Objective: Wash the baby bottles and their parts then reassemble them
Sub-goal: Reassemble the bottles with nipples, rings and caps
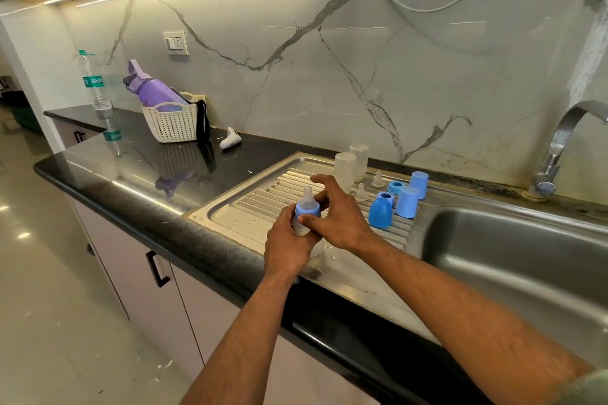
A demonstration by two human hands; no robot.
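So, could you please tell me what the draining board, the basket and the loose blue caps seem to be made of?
The draining board looks like brushed stainless steel: grey, ribbed, with dull reflections. The basket seems to be cream moulded plastic, matte, with a regular grid of holes. The blue caps appear to be opaque plastic with a smooth, faintly satin surface.

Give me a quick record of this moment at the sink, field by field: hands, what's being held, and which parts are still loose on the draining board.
left hand: grips the bottle body
right hand: fingers on the blue ring
held bottle: upright, ring and teat on, no cap
empty bottles: two, on the draining board
loose teats: two
loose rings: two
blue caps: three
tap: no water visibly running
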